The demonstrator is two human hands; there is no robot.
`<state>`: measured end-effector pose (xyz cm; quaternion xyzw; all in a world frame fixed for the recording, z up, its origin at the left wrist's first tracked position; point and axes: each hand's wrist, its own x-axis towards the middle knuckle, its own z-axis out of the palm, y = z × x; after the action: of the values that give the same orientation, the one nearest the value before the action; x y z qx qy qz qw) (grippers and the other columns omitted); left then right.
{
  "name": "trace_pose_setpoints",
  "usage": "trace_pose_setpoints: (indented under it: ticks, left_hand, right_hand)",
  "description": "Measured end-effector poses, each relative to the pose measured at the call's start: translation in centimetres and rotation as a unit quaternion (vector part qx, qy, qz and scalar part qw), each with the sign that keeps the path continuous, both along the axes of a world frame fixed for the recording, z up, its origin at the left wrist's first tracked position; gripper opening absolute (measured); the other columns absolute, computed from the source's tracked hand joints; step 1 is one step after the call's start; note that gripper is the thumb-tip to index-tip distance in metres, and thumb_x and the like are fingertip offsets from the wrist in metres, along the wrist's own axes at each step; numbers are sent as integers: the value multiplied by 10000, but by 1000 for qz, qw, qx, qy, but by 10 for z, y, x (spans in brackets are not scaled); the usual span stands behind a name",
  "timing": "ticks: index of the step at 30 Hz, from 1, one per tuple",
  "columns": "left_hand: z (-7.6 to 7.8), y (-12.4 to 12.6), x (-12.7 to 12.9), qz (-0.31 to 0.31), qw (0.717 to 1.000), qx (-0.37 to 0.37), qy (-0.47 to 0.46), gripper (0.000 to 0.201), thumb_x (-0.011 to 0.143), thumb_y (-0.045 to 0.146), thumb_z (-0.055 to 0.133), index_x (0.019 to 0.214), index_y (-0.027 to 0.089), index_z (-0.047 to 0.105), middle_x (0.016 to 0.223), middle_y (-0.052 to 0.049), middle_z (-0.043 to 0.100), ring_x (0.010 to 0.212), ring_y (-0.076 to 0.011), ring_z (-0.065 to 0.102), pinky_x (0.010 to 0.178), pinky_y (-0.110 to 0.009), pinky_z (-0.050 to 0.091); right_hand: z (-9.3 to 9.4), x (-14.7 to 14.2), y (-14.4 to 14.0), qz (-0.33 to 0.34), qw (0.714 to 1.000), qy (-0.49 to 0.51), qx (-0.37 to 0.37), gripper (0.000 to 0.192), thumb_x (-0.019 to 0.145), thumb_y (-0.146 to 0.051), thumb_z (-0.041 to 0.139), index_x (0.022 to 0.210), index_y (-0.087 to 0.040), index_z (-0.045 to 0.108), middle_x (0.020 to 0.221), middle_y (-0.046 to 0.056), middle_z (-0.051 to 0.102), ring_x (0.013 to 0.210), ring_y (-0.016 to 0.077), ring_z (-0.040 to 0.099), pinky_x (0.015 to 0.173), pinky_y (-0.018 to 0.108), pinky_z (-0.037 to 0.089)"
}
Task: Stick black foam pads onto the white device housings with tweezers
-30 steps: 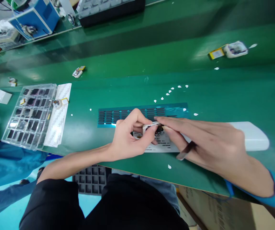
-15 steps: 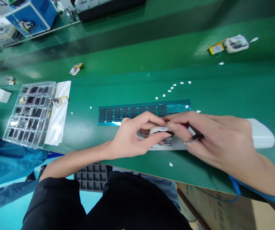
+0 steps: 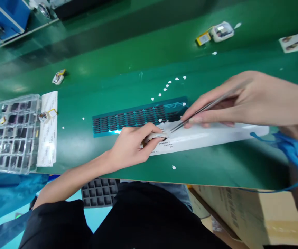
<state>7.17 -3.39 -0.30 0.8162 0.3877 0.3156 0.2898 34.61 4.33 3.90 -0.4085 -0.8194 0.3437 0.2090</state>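
Note:
Between its thumb and fingers, my left hand [image 3: 138, 143] holds a small white device housing [image 3: 155, 136], tilted on edge and partly covered by the fingers. My right hand [image 3: 232, 100] grips metal tweezers [image 3: 211, 104]; their tips point down and left, close to the housing. Under both hands lies a long white printed strip [image 3: 211, 136]. Just beyond it is a teal film sheet [image 3: 138, 116] bearing rows of thin dark pieces. Small white round tabbed stickers [image 3: 165, 89] are scattered on the green table behind the sheet.
A clear compartment tray [image 3: 14, 135] of dark parts stands at left, beside a white paper strip [image 3: 47, 138] with a small unit on it. Open white housings with yellow batteries, one at back right [image 3: 222, 31], lie farther off. A blue cord [image 3: 294, 152] hangs by my right wrist.
My right hand has drawn back from the housing to the right, and the tweezers now show with tips lowered. My left hand keeps the housing. The camera view has shifted right.

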Motion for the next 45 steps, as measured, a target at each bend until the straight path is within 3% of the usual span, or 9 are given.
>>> trace_pose_setpoints:
  ticks: [4,11,15,21,28,32,36,40,45]
  left_hand:
    - [-1,0,1,-4,1000,23,-7,39,1027,182,707,1049,155,724,791,26,778,530,-44,603,532,-140,430]
    - [-3,0,0,-2,1000,28,14,68,1032,208,705,1063,153,729,767,26,764,497,-42,579,508,-145,402]
    - [-3,1,0,6,999,35,31,99,1053,252,676,1057,166,726,736,35,747,488,-48,582,509,-154,408]
    - [-4,1,0,-8,999,43,31,95,1068,249,668,1047,171,719,683,57,696,497,-52,571,526,-165,411]
    - [-3,1,2,10,999,42,-31,54,1034,222,719,1025,170,730,732,44,754,515,-49,607,522,-153,464]
    - [4,3,1,22,983,-104,-148,139,1056,240,692,1165,172,746,1001,-35,843,718,-111,800,640,-176,634]
    - [10,6,-2,-35,939,-255,-227,225,1035,180,667,1254,176,723,1250,-88,814,816,-158,845,745,-252,729]
    - [12,3,-4,-62,915,-311,-248,296,986,90,687,1262,192,716,1206,-61,827,914,-196,862,822,-294,758]
    - [11,1,-3,-49,917,-323,-227,361,966,114,737,1320,174,698,1115,-59,850,951,-229,868,889,-348,771]
  right_hand:
    - [-10,-5,7,108,974,17,-197,527,1020,-645,644,850,-200,866,863,3,813,661,98,738,518,159,537]
    - [-20,-11,10,62,964,44,-256,466,1015,-573,692,868,-164,861,809,18,804,650,103,751,592,136,595]
    - [-26,-10,13,92,953,44,-287,533,996,-650,646,874,-178,861,853,5,814,709,110,771,636,151,612]
    - [-24,-8,11,96,962,53,-251,508,1031,-669,645,843,-257,874,889,30,822,854,140,798,656,156,612]
    - [-8,-3,7,-15,959,137,-249,569,936,-728,752,766,-192,841,821,36,795,783,156,775,585,207,582]
    - [5,-18,-9,-64,956,232,-168,513,823,-719,881,771,-212,819,700,9,748,642,152,735,560,270,600]
    - [12,-35,-29,-52,955,263,-127,432,930,-634,839,795,-225,798,733,-4,768,629,156,745,559,281,645]
    - [-3,-40,-34,-18,956,281,-86,305,1030,-450,789,835,-216,803,833,18,799,652,146,762,558,236,661]
    - [-16,-37,-31,-13,974,228,5,272,1087,-327,705,838,-292,809,848,-18,797,673,134,753,595,244,652]
